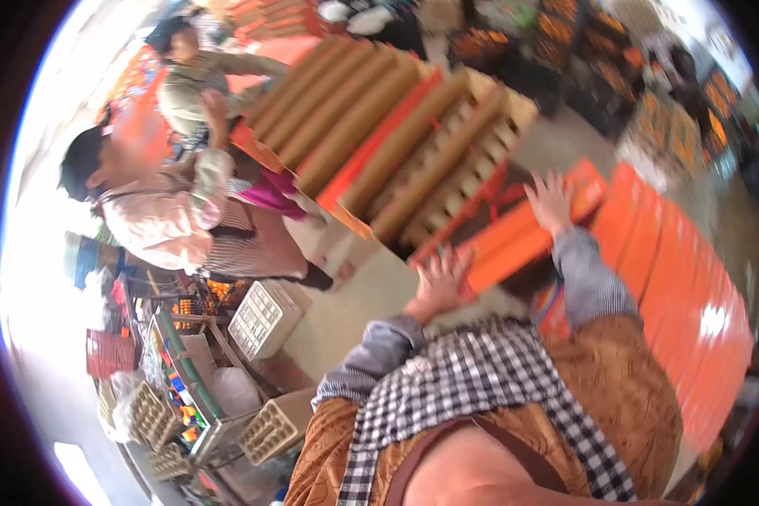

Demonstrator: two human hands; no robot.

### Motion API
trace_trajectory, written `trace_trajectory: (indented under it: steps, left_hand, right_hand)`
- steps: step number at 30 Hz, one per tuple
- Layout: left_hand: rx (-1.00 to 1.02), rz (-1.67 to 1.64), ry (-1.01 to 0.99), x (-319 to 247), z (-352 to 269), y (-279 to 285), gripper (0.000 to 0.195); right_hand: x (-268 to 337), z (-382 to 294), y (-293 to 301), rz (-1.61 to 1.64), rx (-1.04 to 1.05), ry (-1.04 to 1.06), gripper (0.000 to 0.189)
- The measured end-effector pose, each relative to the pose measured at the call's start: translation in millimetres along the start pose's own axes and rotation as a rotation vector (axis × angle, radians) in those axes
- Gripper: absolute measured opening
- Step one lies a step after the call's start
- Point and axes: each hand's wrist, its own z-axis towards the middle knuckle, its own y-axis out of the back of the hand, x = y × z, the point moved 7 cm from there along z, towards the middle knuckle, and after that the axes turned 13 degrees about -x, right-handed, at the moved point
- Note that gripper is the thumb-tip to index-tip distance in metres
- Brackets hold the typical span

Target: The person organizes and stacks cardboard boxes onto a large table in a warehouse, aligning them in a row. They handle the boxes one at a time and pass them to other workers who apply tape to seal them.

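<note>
A long orange cardboard box lies across in front of my body. My left hand rests against its near left end with the fingers spread. Over the box's far right end lies my right hand, palm down and fingers apart. Just beyond the box, an open carton shows brown cardboard rolls or trays in rows, with pale pieces in the gaps. Red ribbon trails between this carton and the orange box. The undersides of both hands are hidden.
Orange boxes stand in a row at my right. Two people stand at the left beside the cartons. A white crate and an egg-tray-like carton sit lower left, near a cluttered bench. Dark crates with orange fruit stand at the back.
</note>
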Motion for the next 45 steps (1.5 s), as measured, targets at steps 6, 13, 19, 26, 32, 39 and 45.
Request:
trace_trajectory:
  steps: [6, 13, 19, 26, 32, 39, 45]
  left_hand:
    - [-0.484, -0.635, 0.337, 54, -75, 14, 0.057]
    - [0.119, -1.347, 1.091, 70, -79, -56, 0.060]
    - [0.379, -1.613, 0.954, 55, -44, -66, 0.055]
    - [0.684, -1.369, 0.849, -36, -27, -73, 0.086]
    - [0.804, -1.231, 0.673, -97, -43, -77, 0.096]
    - [0.664, -1.155, 0.441, -90, -52, -82, 0.103]
    - [0.635, -1.231, 0.408, -70, -65, -109, 0.096]
  right_hand:
    - [4, 19, -1, -0.047, -0.224, -0.093, 0.060]
    - [-26, -24, -28, -0.220, -0.162, -0.074, 0.060]
    - [-16, -19, -38, -0.241, -0.115, -0.038, 0.060]
    - [-96, -3, -28, -0.258, -0.198, 0.141, 0.054]
    - [-88, -6, -9, -0.278, -0.107, -0.035, 0.054]
    - [-70, -17, -2, -0.284, -0.141, -0.063, 0.056]
    - [-75, -11, 12, -0.138, -0.170, -0.038, 0.056]
